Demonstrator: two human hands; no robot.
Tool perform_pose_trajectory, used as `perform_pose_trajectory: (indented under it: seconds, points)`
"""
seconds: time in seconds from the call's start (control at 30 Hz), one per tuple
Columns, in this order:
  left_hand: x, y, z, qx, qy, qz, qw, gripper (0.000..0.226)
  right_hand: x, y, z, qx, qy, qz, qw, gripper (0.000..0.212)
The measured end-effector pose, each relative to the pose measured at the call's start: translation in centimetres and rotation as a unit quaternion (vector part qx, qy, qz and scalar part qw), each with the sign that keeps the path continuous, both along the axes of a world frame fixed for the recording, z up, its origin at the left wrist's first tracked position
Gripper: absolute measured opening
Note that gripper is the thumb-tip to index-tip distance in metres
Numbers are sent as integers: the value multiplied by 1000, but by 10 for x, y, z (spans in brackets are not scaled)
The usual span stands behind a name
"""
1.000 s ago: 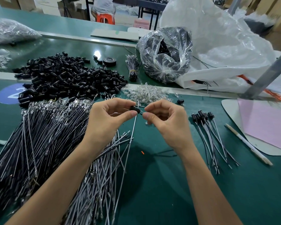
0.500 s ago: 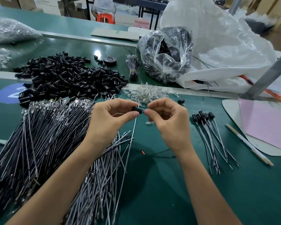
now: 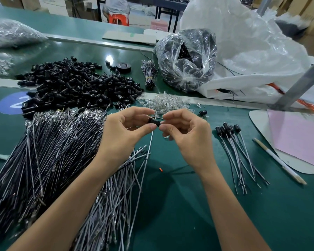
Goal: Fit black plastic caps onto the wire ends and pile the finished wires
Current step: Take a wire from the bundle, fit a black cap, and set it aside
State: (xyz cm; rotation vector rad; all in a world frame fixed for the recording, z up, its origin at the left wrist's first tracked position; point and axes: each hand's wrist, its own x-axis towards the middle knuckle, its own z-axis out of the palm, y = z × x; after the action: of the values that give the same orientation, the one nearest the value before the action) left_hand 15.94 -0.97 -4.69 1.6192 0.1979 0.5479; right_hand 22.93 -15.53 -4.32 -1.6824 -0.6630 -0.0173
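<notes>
Small black plastic cap (image 3: 154, 122): your left hand (image 3: 123, 131) and right hand (image 3: 187, 136) pinch it above the green table (image 3: 179, 205), probably to seat it on the thin grey wire (image 3: 149, 149). Finished capped wires (image 3: 237, 149) lie right, within reach.

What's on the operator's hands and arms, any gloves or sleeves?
Nothing worn that shows. Left hand and right hand are bare: no gloves, finger cots or rings. No watch or band on either wrist. Forearms are uncovered to the bottom frame edge, so no sleeve in view. Nails short, unpainted.
</notes>
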Motion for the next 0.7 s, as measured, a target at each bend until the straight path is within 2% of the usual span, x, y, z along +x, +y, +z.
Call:
perform_pose_trajectory:
  seconds: [0.27,0.47,0.57,0.7]
  points:
    - [-2,2,4,-27,4,-29,999,23,3,-4,2,13,27,7,1000,20]
    - [2,1,0,-53,18,10,998,22,4,-1,-2,-18,-40,3,999,17]
    - [2,3,0,-82,30,2,996,25,5,0,-6,-51,-91,-10,994,16]
    - [3,4,-2,-96,64,-30,993,28,9,-1,-11,-81,-113,-35,990,18]
